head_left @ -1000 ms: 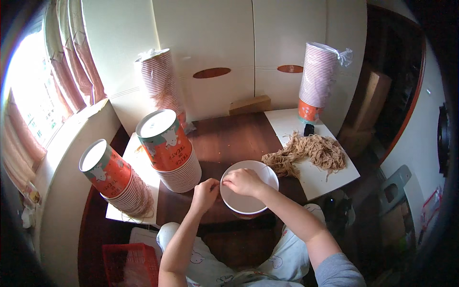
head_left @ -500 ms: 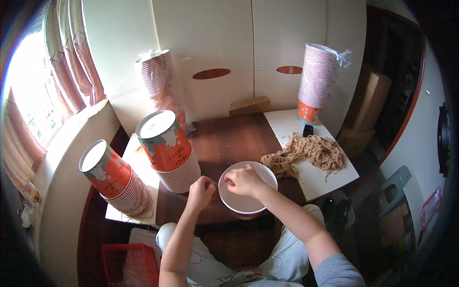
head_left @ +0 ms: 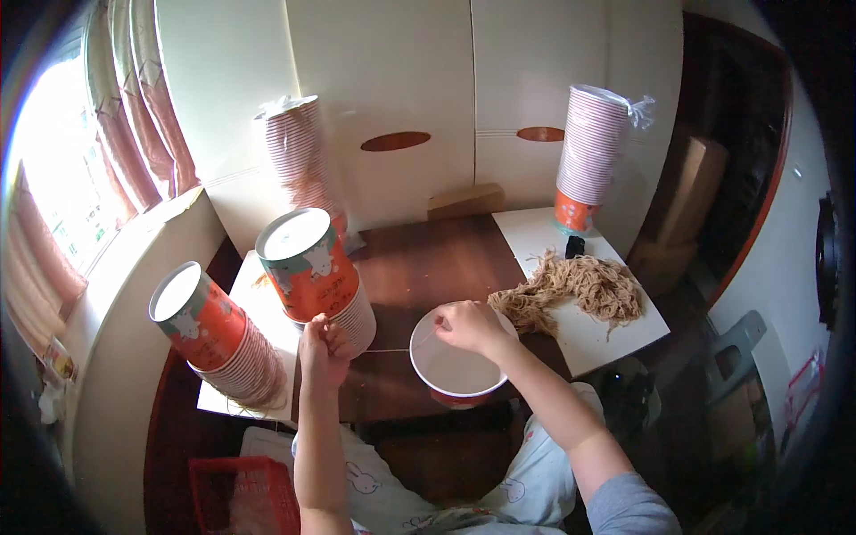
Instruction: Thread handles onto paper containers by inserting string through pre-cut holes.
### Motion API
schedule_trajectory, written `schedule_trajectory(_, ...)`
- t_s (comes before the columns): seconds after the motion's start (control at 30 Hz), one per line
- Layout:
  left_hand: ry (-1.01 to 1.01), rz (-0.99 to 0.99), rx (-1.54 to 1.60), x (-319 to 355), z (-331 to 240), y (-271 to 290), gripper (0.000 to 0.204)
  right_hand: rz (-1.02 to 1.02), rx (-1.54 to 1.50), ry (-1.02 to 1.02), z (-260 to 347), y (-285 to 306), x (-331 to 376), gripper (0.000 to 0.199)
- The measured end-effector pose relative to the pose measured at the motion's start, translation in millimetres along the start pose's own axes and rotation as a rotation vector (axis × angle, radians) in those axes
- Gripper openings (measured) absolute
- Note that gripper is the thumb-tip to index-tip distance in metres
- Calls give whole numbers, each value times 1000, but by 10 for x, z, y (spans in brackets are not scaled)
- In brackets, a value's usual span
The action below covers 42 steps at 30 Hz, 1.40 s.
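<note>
An open paper bucket [head_left: 457, 367], white inside, stands at the near edge of the brown table. Over its far rim my right hand [head_left: 468, 325] is closed in a pinch, with a thin string at the fingertips. To the left of the bucket, my left hand [head_left: 325, 349] is closed with the fingers curled, in front of a tall stack of orange paper buckets [head_left: 308, 276]. A thin string [head_left: 385, 350] stretches from the left hand to the bucket's left side. Right of the bucket lies a heap of tan strings [head_left: 588, 290].
A shorter stack of orange buckets [head_left: 209, 334] leans at the left, with strings about it. Plastic-wrapped bucket stacks stand at the back left [head_left: 299, 152] and back right [head_left: 590, 147]. A small black object [head_left: 575, 247] lies by the strings. Below left is a red basket [head_left: 245, 495].
My left hand has moved left and slightly up, away from the bucket, and the string now stretches out between. My right hand has shifted slightly right and up along the rim.
</note>
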<state>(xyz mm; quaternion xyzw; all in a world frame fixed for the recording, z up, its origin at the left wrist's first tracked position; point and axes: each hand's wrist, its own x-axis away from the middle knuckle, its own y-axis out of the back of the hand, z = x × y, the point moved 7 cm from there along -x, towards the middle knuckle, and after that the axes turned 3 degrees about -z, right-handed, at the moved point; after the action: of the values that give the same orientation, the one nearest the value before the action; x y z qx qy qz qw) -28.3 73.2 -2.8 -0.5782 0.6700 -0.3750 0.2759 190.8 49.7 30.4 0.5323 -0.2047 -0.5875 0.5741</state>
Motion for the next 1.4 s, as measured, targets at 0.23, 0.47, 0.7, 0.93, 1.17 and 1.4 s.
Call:
schedule_trajectory(0.23, -67, -17, -515, 134, 182, -272, 5, 246, -355, 102, 193, 61, -6, 21)
schedule_trajectory(0.47, -137, 106, -855, 11, 550, -337, 15, 113, -582, 121, 388, 97, -83, 20)
schedule_trajectory(0.7, 108, 233, -640, 64, 729, -356, 17, -90, -640, 18, 293, 21, -173, 19)
schedule_trajectory(0.93, 32, 179, -758, 121, 605, -414, 16, -598, -181, 162, 314, 293, -66, 12)
schedule_trajectory(1.17, 71, 219, -576, 96, 598, -354, 14, -168, -295, 150, 401, 111, -19, 11)
schedule_trajectory(1.4, 23, 182, -630, 103, 556, -405, 9, -217, -445, 61, 315, 160, -56, 13)
